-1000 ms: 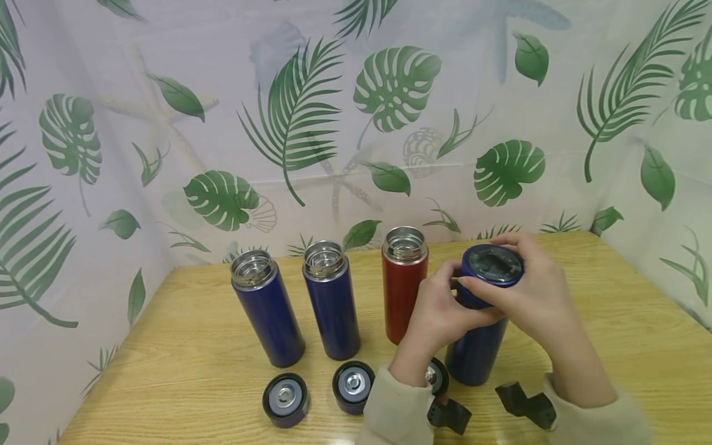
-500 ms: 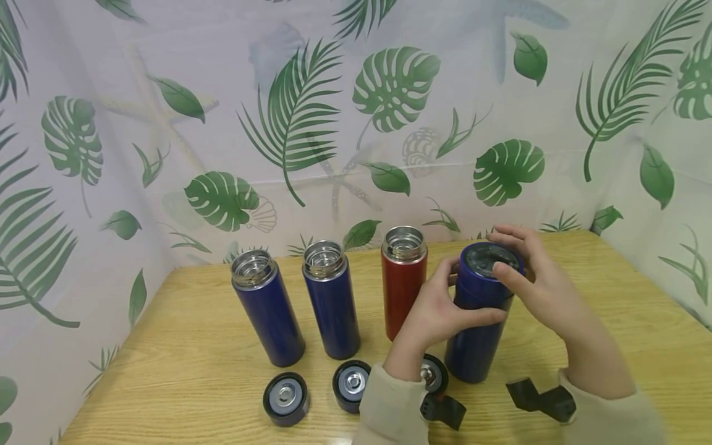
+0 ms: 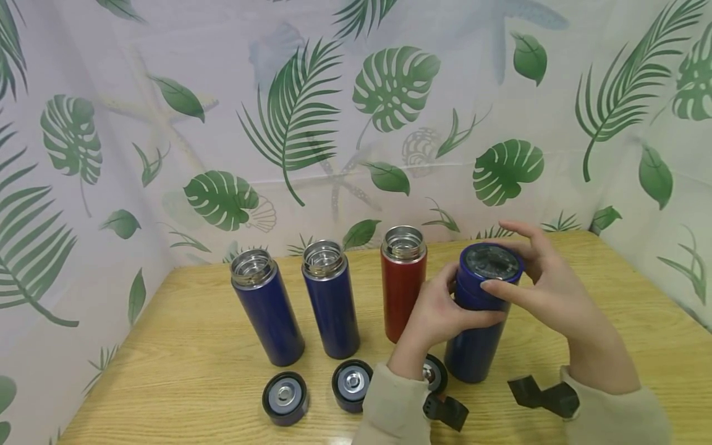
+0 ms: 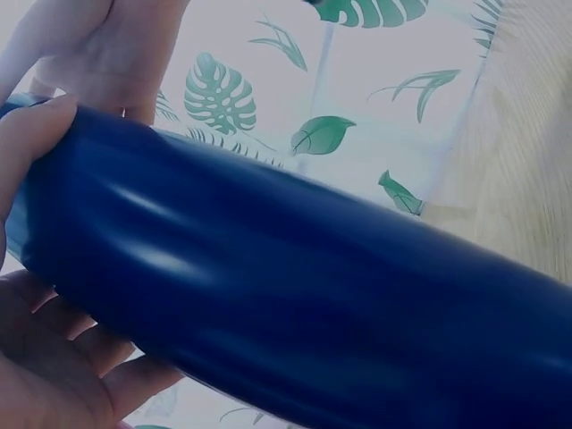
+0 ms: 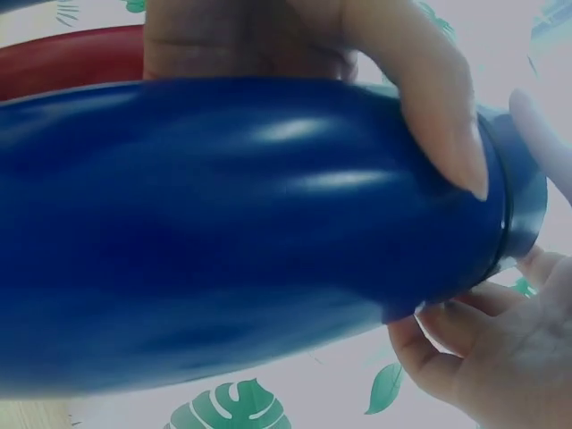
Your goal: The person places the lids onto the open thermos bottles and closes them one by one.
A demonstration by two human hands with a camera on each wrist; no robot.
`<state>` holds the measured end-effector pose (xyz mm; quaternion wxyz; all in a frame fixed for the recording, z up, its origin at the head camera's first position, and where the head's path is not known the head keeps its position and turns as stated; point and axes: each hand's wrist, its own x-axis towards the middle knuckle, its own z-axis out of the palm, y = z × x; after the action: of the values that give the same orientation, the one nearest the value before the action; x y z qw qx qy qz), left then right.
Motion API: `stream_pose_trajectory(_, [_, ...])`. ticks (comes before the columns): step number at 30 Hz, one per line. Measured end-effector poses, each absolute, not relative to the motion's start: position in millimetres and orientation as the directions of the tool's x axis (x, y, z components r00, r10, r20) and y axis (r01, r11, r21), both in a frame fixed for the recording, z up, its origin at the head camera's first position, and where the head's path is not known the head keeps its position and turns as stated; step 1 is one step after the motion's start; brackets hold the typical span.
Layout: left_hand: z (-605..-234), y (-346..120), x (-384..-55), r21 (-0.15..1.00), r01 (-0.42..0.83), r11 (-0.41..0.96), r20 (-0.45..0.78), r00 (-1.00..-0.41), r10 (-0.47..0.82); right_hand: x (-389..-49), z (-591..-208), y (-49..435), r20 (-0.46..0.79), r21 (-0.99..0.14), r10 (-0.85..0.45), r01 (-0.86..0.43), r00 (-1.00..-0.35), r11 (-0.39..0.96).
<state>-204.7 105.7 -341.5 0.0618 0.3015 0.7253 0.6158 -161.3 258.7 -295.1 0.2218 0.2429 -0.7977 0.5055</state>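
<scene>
A blue insulated bottle (image 3: 473,353) stands upright on the table, its lid (image 3: 494,262) on top with a dark glossy face. My left hand (image 3: 442,314) grips the upper body just below the lid, thumb across the front and the other fingers round the far side. My right hand (image 3: 552,290) is round the lid, thumb at its front edge and fingers behind it. In the left wrist view, the blue bottle (image 4: 295,268) fills the middle. The right wrist view shows the left thumb lying over the blue bottle (image 5: 232,214) near the lid seam.
A red bottle (image 3: 402,296) without a lid stands just left of my left hand. Two open blue bottles (image 3: 272,324) (image 3: 332,315) are further left. Upturned lids (image 3: 285,398) (image 3: 352,384) (image 3: 436,374) lie in front on the wooden table (image 3: 183,358). Leaf-patterned cloth (image 3: 334,123) hangs behind.
My right hand loosened from the lid, shifted slightly right, and its thumb has come back down to the lid's front edge. My left hand stays on the bottle.
</scene>
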Motion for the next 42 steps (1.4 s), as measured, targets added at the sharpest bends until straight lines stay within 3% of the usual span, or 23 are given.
stream_pose_trajectory(16, [-342,115,-200,0.913,0.368,0.177,0.301,-0.899,0.319,-160,-293,236,0.497,-0.732,0.105,-0.352,-0.861,0.583])
stream_pose_trajectory(24, [-344,117,-199,0.906,0.374,0.199,0.32,-0.912,0.256,-158,-293,227,0.487,-0.742,0.198,-0.283,-0.851,0.608])
stream_pose_trajectory(42, [-343,113,-204,0.92,0.355,0.166,0.292,-0.903,0.314,-163,-290,229,0.474,-0.618,0.047,-0.294,-0.879,0.729])
